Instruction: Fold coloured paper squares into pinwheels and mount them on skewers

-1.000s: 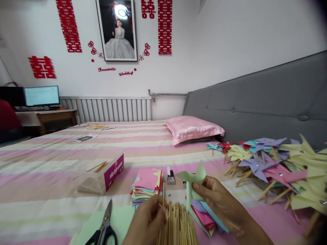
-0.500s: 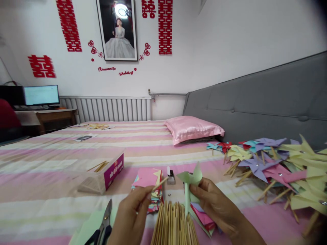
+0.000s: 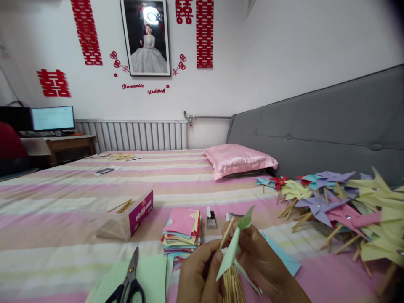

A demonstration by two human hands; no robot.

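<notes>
My left hand (image 3: pixel 200 271) is closed around a thin wooden stick (image 3: pixel 226 234), which points up and to the right. In my right hand (image 3: pixel 260 256) I pinch a light green paper pinwheel (image 3: pixel 232 252), turned nearly edge-on. The stick's upper end is close beside the pinwheel's back; whether they touch I cannot tell. Under both hands lies a bundle of wooden sticks (image 3: pixel 232 286), partly covered by them. A stack of coloured paper pieces (image 3: pixel 181 231) stands just beyond my left hand. Dark-handled scissors (image 3: pixel 129 277) rest on green paper sheets (image 3: pixel 154 275) to the left.
Finished paper pinwheels on sticks (image 3: pixel 341 210) are heaped at the right. A clear plastic box with a purple label (image 3: pixel 140 214) holds a few sticks. A small open box (image 3: pixel 211 219) sits behind the paper stack. A pink pillow (image 3: pixel 240 160) lies near the grey headboard (image 3: pixel 315 113).
My left hand has moved right, bringing the stick up to the green pinwheel. My right hand has turned the pinwheel sideways. The paper stack and a blue sheet now show more.
</notes>
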